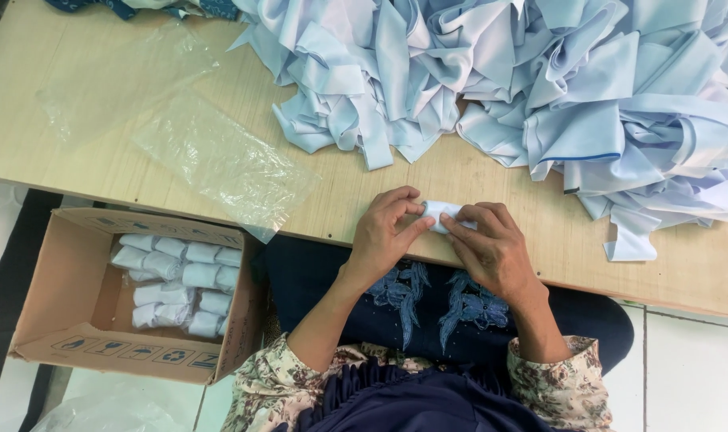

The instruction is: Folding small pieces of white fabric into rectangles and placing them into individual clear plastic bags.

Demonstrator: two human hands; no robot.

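Head view: left hand [384, 232] and right hand [492, 244] both pinch a small rolled pale-blue fabric bundle [440, 214]. It looks soft and light, likely to unroll; best held across its middle.

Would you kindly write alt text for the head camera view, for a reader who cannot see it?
Both hands, left hand and right hand, pinch a small rolled pale blue cloth at the near edge of a wooden table. A heap of pale blue fabric strips fills the table's far right, clear plastic bags lie left, and a cardboard box of finished rolls sits below.

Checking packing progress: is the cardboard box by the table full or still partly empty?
Partly empty. The cardboard box holds rolled pale-blue bundles on one side; bare bottom shows beside them.
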